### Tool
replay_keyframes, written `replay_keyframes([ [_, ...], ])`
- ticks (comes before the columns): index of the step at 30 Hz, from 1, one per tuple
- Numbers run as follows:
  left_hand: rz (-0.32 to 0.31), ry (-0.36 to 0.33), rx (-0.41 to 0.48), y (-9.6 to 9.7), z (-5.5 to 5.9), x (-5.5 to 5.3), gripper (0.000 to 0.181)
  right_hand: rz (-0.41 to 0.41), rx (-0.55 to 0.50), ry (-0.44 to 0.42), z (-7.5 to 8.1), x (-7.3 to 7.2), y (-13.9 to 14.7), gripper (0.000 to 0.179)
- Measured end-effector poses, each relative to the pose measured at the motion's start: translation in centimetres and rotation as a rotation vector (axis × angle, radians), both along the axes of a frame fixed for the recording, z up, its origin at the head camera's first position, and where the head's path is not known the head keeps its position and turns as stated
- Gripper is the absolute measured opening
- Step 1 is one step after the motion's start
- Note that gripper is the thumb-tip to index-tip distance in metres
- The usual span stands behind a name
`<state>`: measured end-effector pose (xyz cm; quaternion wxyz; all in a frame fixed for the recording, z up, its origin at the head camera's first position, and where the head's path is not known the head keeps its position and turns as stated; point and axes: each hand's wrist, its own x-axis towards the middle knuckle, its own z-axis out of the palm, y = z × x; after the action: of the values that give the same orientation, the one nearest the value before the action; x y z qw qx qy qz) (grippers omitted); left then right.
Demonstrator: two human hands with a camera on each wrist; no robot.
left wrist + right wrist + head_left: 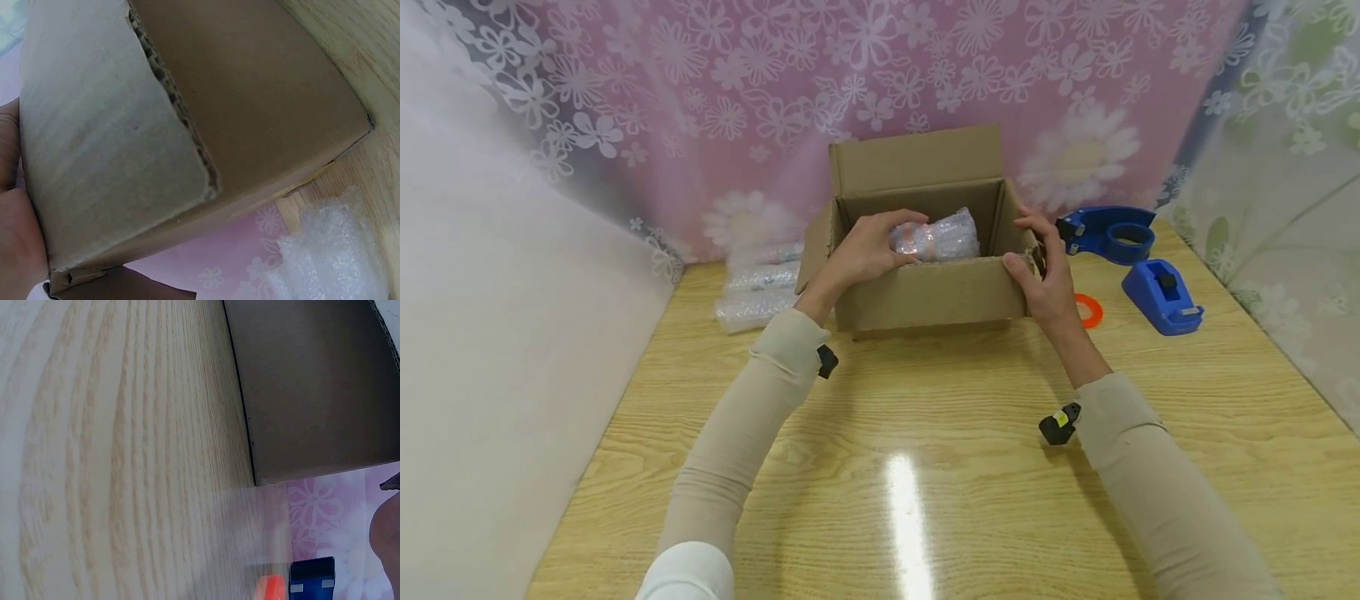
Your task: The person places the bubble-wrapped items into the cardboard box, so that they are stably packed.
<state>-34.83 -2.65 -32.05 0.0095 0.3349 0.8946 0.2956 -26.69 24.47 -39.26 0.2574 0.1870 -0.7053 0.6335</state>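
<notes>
An open cardboard box (936, 293) stands on the table with its flaps spread. Lying inside near its opening is a bubble-wrapped bundle (951, 237), banded with orange-pink at its middle. My left hand (865, 247) holds the bundle's left end, thumb toward the front and fingers over the far side. At the box's right front corner, my right hand (1047, 271) grips the edge, its thumb on the front flap. The left wrist view shows the front flap (112, 137) close up and part of the left hand (15, 231); the bundle is hidden there.
Several bubble-wrapped rolls (756, 292) lie left of the box. To its right are a blue tape gun (1093, 229), a blue desktop tape dispenser (1161, 296) and an orange tape ring (1090, 310). A flowered curtain (760, 108) hangs behind the table (820, 492).
</notes>
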Motion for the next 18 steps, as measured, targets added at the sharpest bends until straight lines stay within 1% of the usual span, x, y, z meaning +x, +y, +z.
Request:
replay_keyframes([
  [9, -0.020, -0.059, -0.037, -0.32, 0.05, -0.54, 0.056, 0.008, -0.006, -0.027, 0.03, -0.14, 0.01, 0.050],
  [18, -0.055, -0.200, -0.026, -0.36, 0.15, -0.77, 0.042, 0.013, -0.008, -0.008, -0.09, -0.12, 0.04, 0.050],
])
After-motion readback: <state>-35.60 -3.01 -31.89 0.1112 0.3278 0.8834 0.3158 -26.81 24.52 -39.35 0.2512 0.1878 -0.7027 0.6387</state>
